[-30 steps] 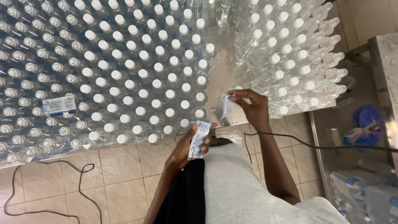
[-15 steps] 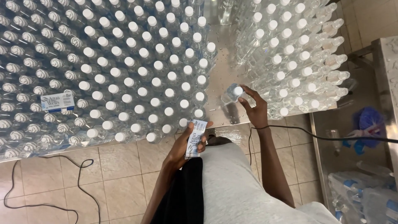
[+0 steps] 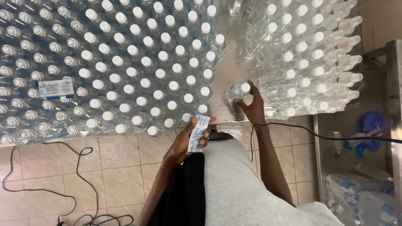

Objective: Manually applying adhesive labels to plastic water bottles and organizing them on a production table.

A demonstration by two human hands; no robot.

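Note:
My left hand (image 3: 187, 140) holds a small stack of white-and-blue paper labels (image 3: 197, 132) close to my body, just below the table's front edge. My right hand (image 3: 252, 106) reaches forward and grips a clear plastic bottle with a white cap (image 3: 239, 89), standing on the bare strip of the steel table (image 3: 228, 62) between two crowds of bottles. A large block of white-capped bottles (image 3: 138, 67) stands to the left of that strip. Another block of clear bottles (image 3: 305, 62) stands to the right.
One white-and-blue label (image 3: 56, 88) lies on top of the bottles at far left. Black cables (image 3: 50, 184) trail over the tiled floor, and one cable (image 3: 335, 137) crosses my right forearm. A metal shelf (image 3: 360, 167) at right holds loose bottles and a blue object (image 3: 370, 127).
My right hand has moved forward from near my chest out to the table, taking the bottle with it and standing it on the bare steel strip. My left hand has kept the labels in place.

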